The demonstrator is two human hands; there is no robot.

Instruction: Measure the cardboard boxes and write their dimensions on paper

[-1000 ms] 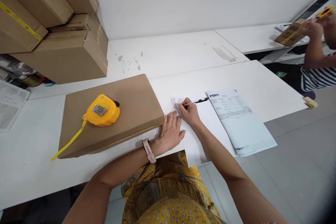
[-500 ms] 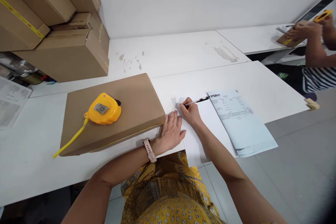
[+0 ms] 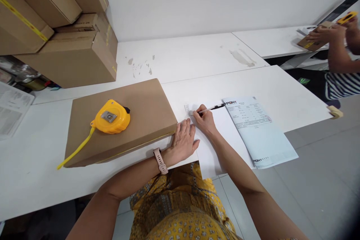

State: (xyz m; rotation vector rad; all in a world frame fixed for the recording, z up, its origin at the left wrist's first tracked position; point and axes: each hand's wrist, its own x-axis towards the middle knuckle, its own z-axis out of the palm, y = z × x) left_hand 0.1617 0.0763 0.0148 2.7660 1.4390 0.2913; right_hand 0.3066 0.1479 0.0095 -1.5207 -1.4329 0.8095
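Note:
My right hand (image 3: 204, 120) grips a pen (image 3: 211, 108), its tip end at a small slip of paper (image 3: 187, 110) bearing handwritten or printed lines too small to read. Flat on the white table, with fingers stretched out, rests my left hand (image 3: 183, 140), just beside the near right corner of a closed cardboard box (image 3: 143, 108). On that box lies a yellow tape measure (image 3: 114, 120) with its yellow strap hanging over the left edge. White paper (image 3: 225, 135) lies under my right forearm, partly covered by a printed PONY booklet (image 3: 260, 135).
Several cardboard boxes (image 3: 75, 56) are stacked at the back left. A printed sheet (image 3: 12, 108) lies at the far left. At right, another person's hands (image 3: 327, 33) hold a small box (image 3: 312, 41) and a yellow tape measure (image 3: 347, 17). The table (image 3: 298, 101) ends at a padded corner (image 3: 335, 112).
Almost nothing differs; the view has shifted very slightly. My right hand keeps its hold on the pen and my left hand stays flat.

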